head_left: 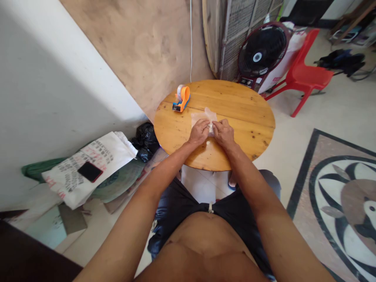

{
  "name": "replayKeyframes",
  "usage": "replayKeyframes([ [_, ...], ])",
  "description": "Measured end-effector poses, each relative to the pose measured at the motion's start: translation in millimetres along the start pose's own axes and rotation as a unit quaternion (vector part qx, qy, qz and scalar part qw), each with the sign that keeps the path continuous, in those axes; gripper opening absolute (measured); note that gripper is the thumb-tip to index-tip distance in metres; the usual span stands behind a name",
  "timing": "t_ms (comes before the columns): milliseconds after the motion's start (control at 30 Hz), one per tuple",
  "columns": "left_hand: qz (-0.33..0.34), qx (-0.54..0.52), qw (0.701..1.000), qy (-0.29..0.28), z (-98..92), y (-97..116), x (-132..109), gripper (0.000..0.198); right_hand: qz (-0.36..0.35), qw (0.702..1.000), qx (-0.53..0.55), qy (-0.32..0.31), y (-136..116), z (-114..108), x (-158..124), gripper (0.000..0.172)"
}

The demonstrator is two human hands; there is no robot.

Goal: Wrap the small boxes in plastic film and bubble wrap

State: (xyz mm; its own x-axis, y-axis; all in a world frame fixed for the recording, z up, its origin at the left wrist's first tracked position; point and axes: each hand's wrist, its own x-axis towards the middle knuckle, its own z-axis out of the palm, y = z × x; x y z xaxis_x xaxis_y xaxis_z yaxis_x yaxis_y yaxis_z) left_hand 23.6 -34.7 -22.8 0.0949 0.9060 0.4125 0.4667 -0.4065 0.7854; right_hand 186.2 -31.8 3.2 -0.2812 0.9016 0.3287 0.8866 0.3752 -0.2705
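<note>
A clear plastic bag [203, 116] lies flat in the middle of a small round wooden table [249, 113]. My left hand [199, 132] and my right hand [224, 132] rest side by side on the bag's near edge, fingers curled and pinching it between them. An orange and blue tape dispenser [182, 98] with a roll of clear tape stands at the table's far left, well clear of both hands.
A black fan [261, 51] and a red plastic chair [308, 74] stand behind the table to the right. On the floor at left lie a printed white sack [105, 156] with a dark phone [90, 171] on it and a black bag [146, 141].
</note>
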Motion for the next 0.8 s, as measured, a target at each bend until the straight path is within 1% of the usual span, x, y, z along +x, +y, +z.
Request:
replayKeyframes([
  [100, -0.047, 0.04, 0.997, -0.046, -10.2, -3, 21, 0.034, -0.002, 1.0, 0.017, 0.003, 3, 2, -1, 0.04],
  [233, -0.1, 0.108, 0.98, -0.133, -18.7, -9, 45, 0.037, -0.015, 0.999, 0.038, 0.016, 5, 2, -1, 0.041],
  [300, -0.11, 0.134, 0.971, -0.167, -20.8, -11, 52, 0.036, -0.024, 0.999, 0.043, 0.019, 6, 1, -1, 0.041],
  [467, -0.125, 0.166, 0.952, -0.226, -22.2, -11, 66, 0.035, -0.043, 0.998, 0.05, 0.017, 9, 0, -1, 0.043],
  [533, -0.127, 0.178, 0.948, -0.232, -20.7, -10, 72, 0.036, -0.05, 0.997, 0.05, 0.015, 8, -1, -1, 0.044],
  [667, -0.127, 0.223, 0.94, -0.223, -14.3, -10, 81, 0.031, -0.067, 0.997, 0.037, 0.015, 5, -3, -1, 0.043],
  [800, -0.154, 0.272, 0.927, -0.205, -4.7, -10, 87, 0.031, -0.077, 0.997, 0.012, 0.018, 1, -6, -2, 0.041],
])
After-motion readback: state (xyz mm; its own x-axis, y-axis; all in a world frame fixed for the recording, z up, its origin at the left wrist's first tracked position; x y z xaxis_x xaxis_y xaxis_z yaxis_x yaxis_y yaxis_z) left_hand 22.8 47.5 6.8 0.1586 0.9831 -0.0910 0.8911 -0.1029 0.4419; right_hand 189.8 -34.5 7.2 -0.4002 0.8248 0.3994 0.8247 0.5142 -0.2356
